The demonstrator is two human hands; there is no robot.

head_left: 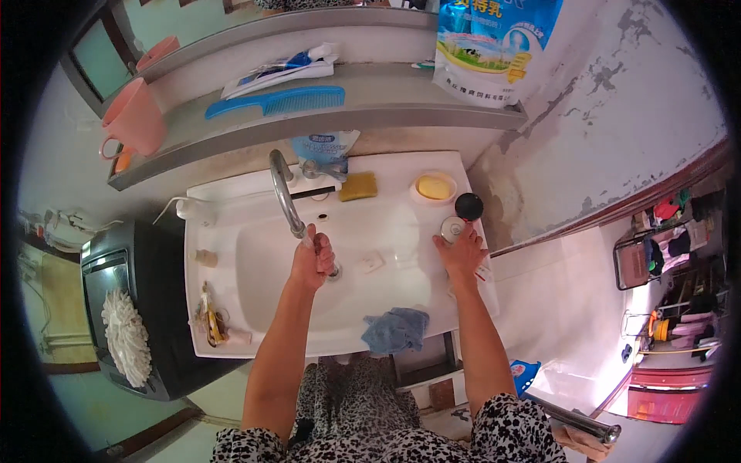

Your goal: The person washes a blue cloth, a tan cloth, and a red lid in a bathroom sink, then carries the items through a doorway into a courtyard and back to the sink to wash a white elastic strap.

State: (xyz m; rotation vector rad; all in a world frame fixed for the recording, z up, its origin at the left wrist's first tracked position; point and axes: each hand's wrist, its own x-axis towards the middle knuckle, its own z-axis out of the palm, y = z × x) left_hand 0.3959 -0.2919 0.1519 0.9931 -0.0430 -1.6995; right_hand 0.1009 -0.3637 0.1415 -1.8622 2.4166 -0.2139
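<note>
Nearest, crumpled blue cloth [395, 329] on white ceramic basin rim [324, 347]. Left hand [312, 258] curled shut under curved chrome tap spout [284, 193], apparently rinsing; best kept centred over drain. Right hand [461, 251] half-open, fingertips steadying small round metal tin [451, 228]; beyond, yellow sponge [358, 186].

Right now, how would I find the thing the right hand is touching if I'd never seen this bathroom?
Start at the white sink and look along its right rim, below the round yellow soap dish. There the right hand rests its fingers on a small shiny round container. It is silvery and open-topped, unlike the black round cap just behind it.
</note>
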